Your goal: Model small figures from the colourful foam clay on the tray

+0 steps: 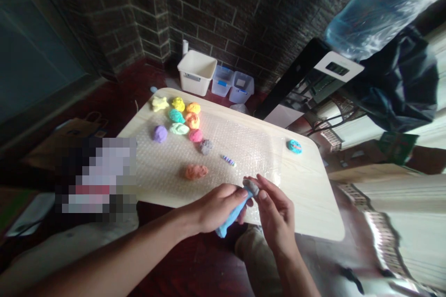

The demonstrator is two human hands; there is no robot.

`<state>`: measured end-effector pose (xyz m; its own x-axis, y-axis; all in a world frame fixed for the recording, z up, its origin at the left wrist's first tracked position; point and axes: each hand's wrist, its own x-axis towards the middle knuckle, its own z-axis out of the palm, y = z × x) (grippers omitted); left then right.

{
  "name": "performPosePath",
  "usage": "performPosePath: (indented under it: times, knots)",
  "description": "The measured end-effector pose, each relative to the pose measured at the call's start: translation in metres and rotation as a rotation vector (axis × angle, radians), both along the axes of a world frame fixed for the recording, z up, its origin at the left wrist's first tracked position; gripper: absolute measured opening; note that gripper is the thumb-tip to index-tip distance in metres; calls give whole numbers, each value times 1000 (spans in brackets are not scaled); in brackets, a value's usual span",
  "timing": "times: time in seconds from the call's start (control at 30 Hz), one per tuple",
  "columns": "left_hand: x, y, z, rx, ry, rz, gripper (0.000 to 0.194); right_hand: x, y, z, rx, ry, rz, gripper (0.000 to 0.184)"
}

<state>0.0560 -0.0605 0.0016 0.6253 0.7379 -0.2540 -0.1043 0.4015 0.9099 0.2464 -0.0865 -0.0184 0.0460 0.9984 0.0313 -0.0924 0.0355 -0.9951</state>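
My left hand (219,206) is wrapped round a long lump of blue modelling clay (232,216), whose lower end sticks out below the palm. Grey modelling clay (251,187) caps its upper end. The fingers of my right hand (277,211) press on that grey clay from the right side. Both hands are over the table's near edge. Just beyond them on bubble wrap (240,141) lies a small striped purple and white stick (229,161). A brown clay lump (196,172) sits to its left, and a dark grey lump (205,147) lies farther back.
Several coloured clay lumps, among them a purple one (160,134) and a pink one (195,136), lie at the table's (310,195) back left. A turquoise round piece (294,146) rests at the right. Beyond the far edge stand a white bin (197,79) and clear boxes (241,87).
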Motion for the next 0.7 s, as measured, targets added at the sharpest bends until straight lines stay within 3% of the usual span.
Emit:
performPosePath:
  times: [0.1,0.2,0.33,0.53,0.6,0.7]
  knots:
    - [5,-1,-1,-140,-129,36,57,-3,-2,5,-29,49,84,30]
    - [5,-3,3,-186,-175,44,59,-6,-4,10,-45,53,142,30]
    - [-1,-2,7,-263,-234,-26,52,-5,-4,14,-39,27,114,29]
    - [-10,2,11,-457,-423,-153,35,-2,-1,22,109,69,98,21]
    - [-11,3,12,-385,-376,-139,33,1,1,21,156,45,101,20]
    - [-12,4,11,-71,-104,-103,37,6,3,17,176,-19,64,24]
